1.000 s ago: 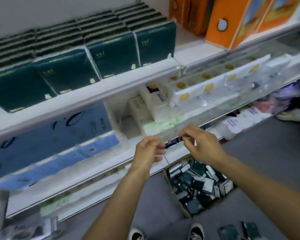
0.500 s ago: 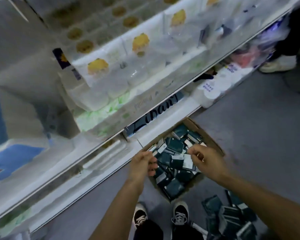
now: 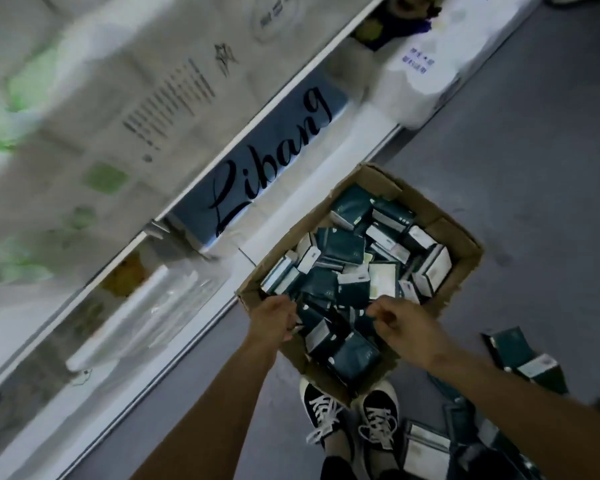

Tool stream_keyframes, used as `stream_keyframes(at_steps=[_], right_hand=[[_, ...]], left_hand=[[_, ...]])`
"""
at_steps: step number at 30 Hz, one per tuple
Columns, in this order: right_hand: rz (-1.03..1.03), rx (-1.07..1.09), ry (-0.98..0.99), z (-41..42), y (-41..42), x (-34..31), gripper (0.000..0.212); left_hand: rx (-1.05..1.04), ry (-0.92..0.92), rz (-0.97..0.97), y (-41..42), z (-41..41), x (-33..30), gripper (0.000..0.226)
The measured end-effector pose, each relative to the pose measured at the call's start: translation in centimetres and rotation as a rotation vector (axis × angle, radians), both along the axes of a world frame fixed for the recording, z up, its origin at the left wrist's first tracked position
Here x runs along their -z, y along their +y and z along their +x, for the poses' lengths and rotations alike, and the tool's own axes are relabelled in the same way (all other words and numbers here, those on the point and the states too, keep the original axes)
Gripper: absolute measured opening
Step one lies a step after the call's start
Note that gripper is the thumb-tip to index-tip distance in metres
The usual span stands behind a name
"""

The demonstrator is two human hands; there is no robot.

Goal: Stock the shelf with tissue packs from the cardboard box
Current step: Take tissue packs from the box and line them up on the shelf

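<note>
A: Where are your hands?

B: Both of yours are down at the near end of the cardboard box, which sits on the grey floor right against the base of the shelf. Your left hand has its fingers curled over the near left corner, among the packs. I cannot tell whether that grip actually has hold of one.

A: And the right?

B: Your right hand hovers over the near packs with thumb and fingers drawn together in a pinch. Motion blur hides whether anything sits in that grip.

A: The stock itself?

B: The dark green tissue packs lie jumbled in the box, some showing white faces. More loose packs lie on the floor to your right, beside your black sneakers. A blue pack lettered "Libang" lies on the lowest shelf, just beyond the box.
</note>
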State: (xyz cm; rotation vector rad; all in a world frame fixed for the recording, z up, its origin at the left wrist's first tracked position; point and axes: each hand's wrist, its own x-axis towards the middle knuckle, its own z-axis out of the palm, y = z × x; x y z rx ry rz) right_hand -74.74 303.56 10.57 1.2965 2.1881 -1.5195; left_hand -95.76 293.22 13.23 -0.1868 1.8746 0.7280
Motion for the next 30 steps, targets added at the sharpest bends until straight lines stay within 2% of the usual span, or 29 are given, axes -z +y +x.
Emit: stream_keyframes(at_steps=[2,4,8,12,18,22,24,27,29,30], right_hand=[[0.001,-0.019,-0.056,-0.5,0.2,2.7,0.020],[0.037,-0.083,-0.072,-0.8,0.7,6.0,0.019],[0.186,-0.287,-0.141,-1.9,1.6,11.1,0.017],[0.203,-0.279,-0.176,-3.8,2.6,14.9,0.040],[0.319,-0.373,-0.306,-6.3,3.0,19.1,0.070],[0.401,-0.497,-0.471,-6.7,3.0,21.3,0.087],[0.479,-0.573,-0.528,-6.3,3.1,21.9,0.077],[0.579,-0.663,-0.508,-5.3,3.2,21.8,0.052],[0.527,-0.549,-0.425,-4.6,3.3,21.4,0.048],[0.448,-0.418,-0.366,-4.4,3.5,21.1,0.047]], left_hand=[[-0.009,0.013,-0.036,0.7,-0.3,3.2,0.027],[0.055,0.079,-0.022,1.5,-0.4,6.4,0.020],[0.333,0.340,0.014,1.5,-1.4,12.8,0.013],[0.660,0.467,-0.127,0.5,-2.1,17.5,0.043],[1.046,0.818,-0.226,0.2,-3.1,21.0,0.037],[1.309,0.846,-0.325,0.3,-3.5,22.7,0.044],[1.335,0.845,-0.335,0.1,-3.3,23.1,0.050],[1.223,0.926,-0.230,-0.2,-2.9,22.3,0.047],[1.042,0.965,-0.088,-0.8,-2.8,21.4,0.034],[0.939,0.943,-0.018,-1.1,-2.7,20.9,0.028]])
